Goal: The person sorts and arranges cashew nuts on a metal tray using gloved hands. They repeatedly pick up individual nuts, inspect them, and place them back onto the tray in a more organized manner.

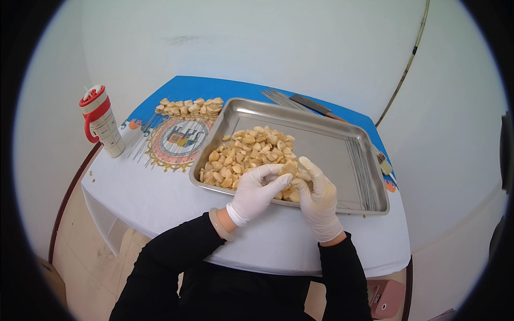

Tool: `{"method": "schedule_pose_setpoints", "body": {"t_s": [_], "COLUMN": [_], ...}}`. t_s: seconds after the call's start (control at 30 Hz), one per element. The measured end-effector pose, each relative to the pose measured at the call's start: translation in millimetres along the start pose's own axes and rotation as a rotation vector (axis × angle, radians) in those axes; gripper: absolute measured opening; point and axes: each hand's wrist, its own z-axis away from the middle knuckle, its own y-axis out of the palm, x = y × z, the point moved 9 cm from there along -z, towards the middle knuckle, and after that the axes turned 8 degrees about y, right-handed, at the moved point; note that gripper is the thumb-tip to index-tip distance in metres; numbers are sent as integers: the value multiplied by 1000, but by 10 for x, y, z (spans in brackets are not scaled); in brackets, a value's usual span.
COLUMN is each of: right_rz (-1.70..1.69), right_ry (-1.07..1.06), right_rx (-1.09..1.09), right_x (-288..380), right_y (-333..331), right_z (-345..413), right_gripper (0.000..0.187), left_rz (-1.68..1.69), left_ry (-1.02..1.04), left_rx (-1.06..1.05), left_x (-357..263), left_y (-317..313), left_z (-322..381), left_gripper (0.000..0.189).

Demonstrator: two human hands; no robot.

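Observation:
My left hand (257,194), in a white glove, pinches a flat pale-tan food piece (287,169) between thumb and fingers. Close beside it, my gloved right hand (320,200) holds another pale piece (303,175), its index finger raised. Whether a skewer joins the two pieces cannot be made out. Both hands are over the near rim of a steel tray (317,138). A heap of similar pale chunks (245,154) fills the tray's left part, partly hidden by my hands. Thin metal skewers (361,172) lie in a bundle along its right side.
Loaded skewers (190,108) are stacked left of the tray, on a patterned tablecloth (160,200). Behind it lie more bare skewers (281,98) and a cleaver (309,104). A red-handled tumbler (102,120) stands at the left edge. A pink box (388,299) sits below, right.

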Motion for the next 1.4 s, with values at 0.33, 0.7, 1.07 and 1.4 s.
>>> {"method": "schedule_pose_setpoints", "body": {"t_s": [0.33,0.7,1.07,1.4], "right_rz": [37,116,155,141], "right_ry": [162,212,246,260], "right_rx": [18,43,71,76], "right_x": [-200,-190,-134,-139], "right_y": [33,114,129,123], "right_z": [-51,15,20,20], "right_gripper": [38,19,17,18], "left_rz": [60,309,406,411], "left_ry": [47,-53,-76,-129], "left_rx": [-286,-221,-200,-187], "left_x": [-163,86,270,319], "left_y": [-291,-179,-166,-163], "left_z": [-100,-86,-91,-93], "left_gripper": [32,36,25,12]}}
